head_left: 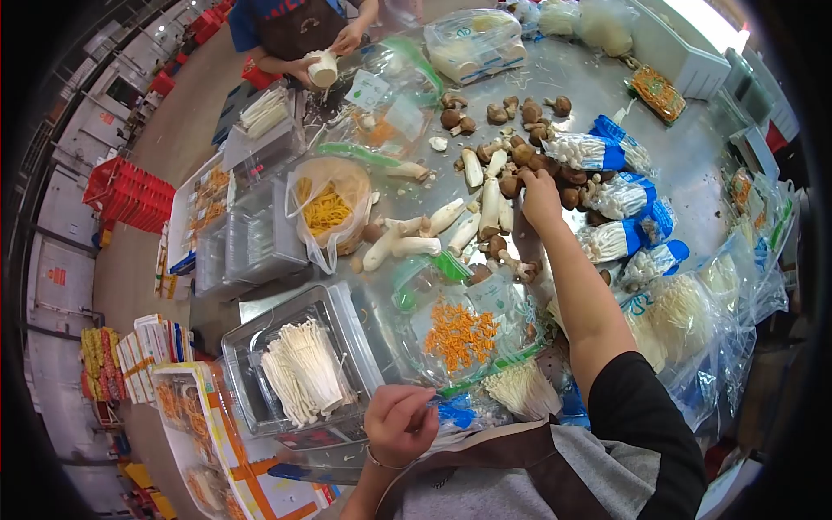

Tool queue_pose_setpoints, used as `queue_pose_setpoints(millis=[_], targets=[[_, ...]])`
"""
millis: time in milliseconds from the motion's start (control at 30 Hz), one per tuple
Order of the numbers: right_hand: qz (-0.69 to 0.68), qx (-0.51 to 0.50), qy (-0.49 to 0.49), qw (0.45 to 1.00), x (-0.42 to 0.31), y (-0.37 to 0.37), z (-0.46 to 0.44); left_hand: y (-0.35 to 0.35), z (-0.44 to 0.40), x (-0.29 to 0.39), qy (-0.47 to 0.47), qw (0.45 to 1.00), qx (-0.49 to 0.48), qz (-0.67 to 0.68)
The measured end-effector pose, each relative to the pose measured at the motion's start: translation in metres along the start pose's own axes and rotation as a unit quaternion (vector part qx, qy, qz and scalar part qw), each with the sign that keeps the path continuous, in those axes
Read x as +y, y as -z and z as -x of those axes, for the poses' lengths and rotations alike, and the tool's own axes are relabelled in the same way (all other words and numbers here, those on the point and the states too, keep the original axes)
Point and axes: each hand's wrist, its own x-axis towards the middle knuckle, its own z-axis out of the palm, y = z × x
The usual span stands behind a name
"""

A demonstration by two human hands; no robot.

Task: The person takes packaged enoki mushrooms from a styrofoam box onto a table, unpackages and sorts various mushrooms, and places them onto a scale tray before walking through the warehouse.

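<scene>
A metal table (581,82) fills the head view; the right hand (541,198) is among brown mushrooms (523,154) mid-table, whether gripping I can't tell; the left hand (401,423), loosely curled, hides any hold. Seemingly picking mushrooms, which next calls for a secure pinch

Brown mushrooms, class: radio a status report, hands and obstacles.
Right hand at brown mushrooms. Left hand curled, near clear tray. Thick white mushrooms crowd alongside.
</scene>
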Motion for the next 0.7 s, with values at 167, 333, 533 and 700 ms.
queue_pose_setpoints(millis=[167, 333, 533, 700], targets=[[0.024, -0.030, -0.059, 0.998, 0.016, 0.021, 0.008, 0.002, 0.003, -0.009, -0.044, 0.999, -0.003, 0.026], [0.018, -0.077, -0.141, 0.987, 0.029, 0.034, 0.020, 0.003, 0.004, -0.009, -0.042, 0.998, -0.011, 0.046], [-0.270, 0.065, -0.089, 0.957, 0.033, 0.022, 0.032, -0.002, 0.009, -0.008, -0.041, 0.999, 0.016, 0.025], [-0.521, -0.035, -0.153, 0.839, -0.023, 0.103, 0.083, -0.005, -0.001, -0.006, -0.133, 0.990, -0.031, 0.045]])
